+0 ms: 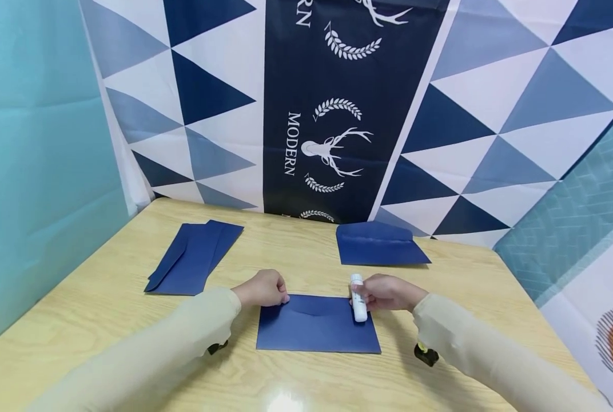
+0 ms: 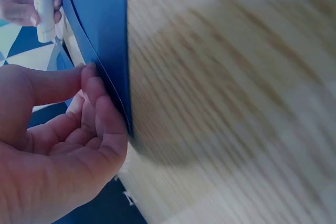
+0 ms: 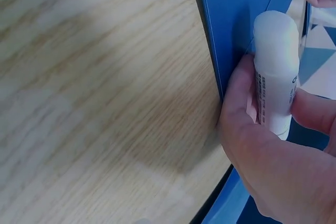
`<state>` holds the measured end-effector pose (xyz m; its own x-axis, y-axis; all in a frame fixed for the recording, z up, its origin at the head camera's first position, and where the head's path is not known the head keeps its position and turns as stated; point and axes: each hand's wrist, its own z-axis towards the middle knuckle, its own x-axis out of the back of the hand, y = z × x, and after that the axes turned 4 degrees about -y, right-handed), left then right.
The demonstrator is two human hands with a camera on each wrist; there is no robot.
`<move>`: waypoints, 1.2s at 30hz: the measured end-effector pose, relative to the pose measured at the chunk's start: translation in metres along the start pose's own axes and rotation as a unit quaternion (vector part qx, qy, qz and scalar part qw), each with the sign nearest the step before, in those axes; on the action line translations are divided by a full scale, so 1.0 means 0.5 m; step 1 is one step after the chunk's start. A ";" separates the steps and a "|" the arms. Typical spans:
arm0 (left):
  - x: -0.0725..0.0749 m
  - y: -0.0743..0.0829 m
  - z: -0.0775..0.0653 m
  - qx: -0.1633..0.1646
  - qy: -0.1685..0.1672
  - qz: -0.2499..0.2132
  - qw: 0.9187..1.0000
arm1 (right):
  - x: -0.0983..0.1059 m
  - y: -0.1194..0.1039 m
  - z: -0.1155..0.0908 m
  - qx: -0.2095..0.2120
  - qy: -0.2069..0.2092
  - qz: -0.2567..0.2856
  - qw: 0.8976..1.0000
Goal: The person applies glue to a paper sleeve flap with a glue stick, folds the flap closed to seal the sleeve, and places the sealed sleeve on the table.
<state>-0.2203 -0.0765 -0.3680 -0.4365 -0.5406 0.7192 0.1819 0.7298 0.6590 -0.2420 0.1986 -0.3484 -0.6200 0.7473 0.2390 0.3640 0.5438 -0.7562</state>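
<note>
A dark blue envelope lies flat in front of me, its pointed flap folded down over the body. My left hand is at the far left corner, curled, with thumb and forefinger tips pinched together at the flap's edge. In my right hand is a white glue stick, gripped between thumb and fingers over the envelope's right end. The right wrist view shows printed text and a barcode on the glue stick, whose rounded white end points away from the hand.
Several blue envelopes lie overlapping at the back left of the wooden table. Another envelope with its flap raised lies at the back right, near the patterned cloth hanging behind the table.
</note>
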 end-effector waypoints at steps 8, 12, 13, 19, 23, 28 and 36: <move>-0.030 0.030 0.004 -0.032 -0.023 0.009 0.999 | -0.007 -0.010 0.004 -0.005 0.014 -0.032 0.999; -0.034 0.024 0.003 -0.029 -0.017 -0.021 0.999 | -0.026 -0.035 0.019 -0.005 0.007 -0.047 0.999; -0.034 0.022 0.004 -0.029 -0.015 -0.027 0.999 | -0.034 -0.043 0.025 -0.003 0.004 -0.044 0.999; -0.038 0.020 0.004 -0.026 -0.009 -0.034 0.999 | -0.092 -0.078 0.064 -0.002 -0.007 -0.016 1.000; -0.041 0.022 0.006 -0.012 -0.016 -0.044 0.999 | -0.110 -0.077 0.071 -0.009 -0.002 -0.026 1.000; -0.041 0.034 0.015 -0.017 0.003 -0.064 0.998 | -0.114 -0.071 0.069 0.010 0.007 -0.026 1.000; -0.056 0.042 0.030 -0.066 0.029 -0.005 0.997 | -0.105 -0.075 0.074 0.000 0.006 -0.020 1.000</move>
<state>-0.2174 -0.0401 -0.3775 -0.3877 -0.5740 0.7213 0.2945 0.6643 0.6870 -0.2486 0.1246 -0.3548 -0.6265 0.7287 0.2764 0.3389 0.5741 -0.7454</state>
